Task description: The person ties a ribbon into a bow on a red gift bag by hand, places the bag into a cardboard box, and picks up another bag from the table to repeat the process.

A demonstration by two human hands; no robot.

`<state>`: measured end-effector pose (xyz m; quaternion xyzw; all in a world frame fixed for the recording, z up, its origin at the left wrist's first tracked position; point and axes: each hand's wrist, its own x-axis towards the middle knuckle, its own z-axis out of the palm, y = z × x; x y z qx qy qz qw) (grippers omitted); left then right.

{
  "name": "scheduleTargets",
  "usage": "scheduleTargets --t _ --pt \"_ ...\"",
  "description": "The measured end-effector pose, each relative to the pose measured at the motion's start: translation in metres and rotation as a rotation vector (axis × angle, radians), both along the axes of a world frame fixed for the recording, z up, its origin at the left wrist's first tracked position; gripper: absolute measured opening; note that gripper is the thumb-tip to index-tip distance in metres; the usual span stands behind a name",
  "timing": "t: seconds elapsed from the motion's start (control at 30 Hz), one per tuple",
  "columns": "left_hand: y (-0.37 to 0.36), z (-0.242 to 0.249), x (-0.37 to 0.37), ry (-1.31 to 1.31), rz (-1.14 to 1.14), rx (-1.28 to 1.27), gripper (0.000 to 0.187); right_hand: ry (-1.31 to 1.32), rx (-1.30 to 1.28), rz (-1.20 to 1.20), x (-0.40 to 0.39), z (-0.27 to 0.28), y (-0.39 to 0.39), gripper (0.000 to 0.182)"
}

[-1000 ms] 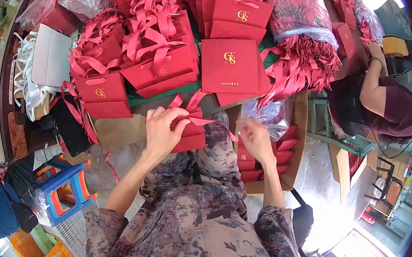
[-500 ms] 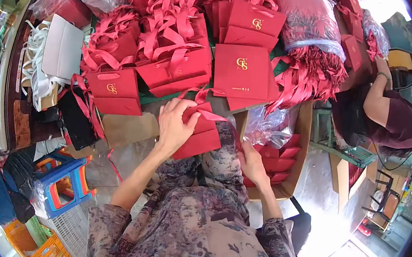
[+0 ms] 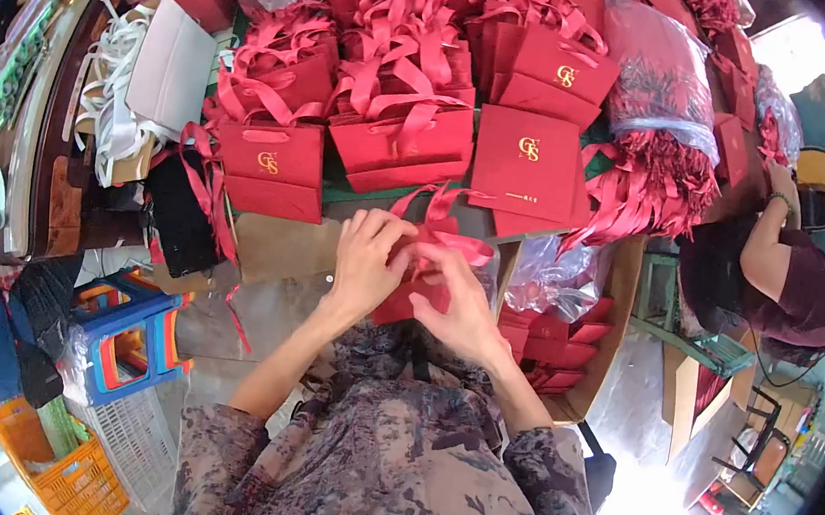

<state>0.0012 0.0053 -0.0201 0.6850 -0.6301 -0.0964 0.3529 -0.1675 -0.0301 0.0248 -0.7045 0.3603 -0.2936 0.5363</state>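
Observation:
A small red paper gift bag [image 3: 395, 306] is held in front of me above my lap, partly covered by my fingers. My left hand [image 3: 368, 261] is closed at its upper left, fingers curled over the top edge and ribbon. From the right, my right hand [image 3: 462, 308] reaches across the bag, its fingertips at the pink-red ribbon [image 3: 469, 250] close to my left thumb. Its thumb points left, lower on the bag. One ribbon loop stands up behind my fingers; the part gripped is hidden.
Red bags with ribbons [image 3: 400, 136] crowd the table ahead. An open cardboard box [image 3: 616, 329] with red bags and clear plastic stands at my right. A wrapped ribbon bundle [image 3: 661, 93] lies beyond. Stacked stools [image 3: 127, 338] are at left; another person [image 3: 774, 260] sits at right.
My right hand has come up and left from beside the box to the ribbon. My left hand stays at the bag's top. The view has shifted, so the table items appear farther right.

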Motion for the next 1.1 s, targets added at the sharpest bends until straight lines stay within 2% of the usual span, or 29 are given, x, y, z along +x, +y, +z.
scheduleTargets --t 0.1,0.17,0.23,0.3,0.4,0.5,0.57,0.73,0.8,0.9,1.1 --pt "0.014 0.016 0.018 -0.032 0.082 0.044 0.030 -0.005 -0.103 -0.032 0.012 -0.032 -0.004 0.029" --pt "0.023 0.021 0.028 -0.059 0.091 0.089 0.032 0.066 0.028 -0.068 0.012 -0.045 -0.007 0.027" --pt "0.029 0.019 0.034 -0.076 0.019 0.170 0.034 0.048 0.026 -0.090 0.015 -0.046 -0.011 0.022" --pt "0.031 0.017 0.029 -0.097 0.010 0.142 0.033 0.046 -0.178 -0.082 0.017 -0.053 -0.015 0.014" --pt "0.031 0.017 0.024 -0.132 0.001 0.083 0.029 0.092 -0.119 -0.059 0.016 -0.045 -0.011 0.008" --pt "0.028 0.019 0.026 -0.100 -0.037 0.175 0.025 0.074 -0.185 -0.041 0.014 -0.047 -0.010 0.006" --pt "0.025 0.021 0.030 0.065 -0.058 0.290 0.021 0.096 -0.227 -0.044 0.013 -0.050 -0.008 0.005" --pt "0.018 0.019 0.037 0.133 -0.113 0.327 0.014 0.135 -0.327 -0.037 0.015 -0.045 -0.003 0.007" --pt "0.013 0.023 0.035 0.140 -0.104 0.328 0.013 0.232 -0.473 0.008 0.014 -0.039 0.003 0.008" --pt "0.004 0.038 0.034 0.083 -0.148 0.339 0.009 0.256 -0.442 -0.042 0.015 -0.033 0.009 0.008" --pt "-0.008 0.061 0.032 0.353 -0.128 0.485 0.012 0.160 -0.194 -0.076 0.007 -0.022 0.007 0.006"
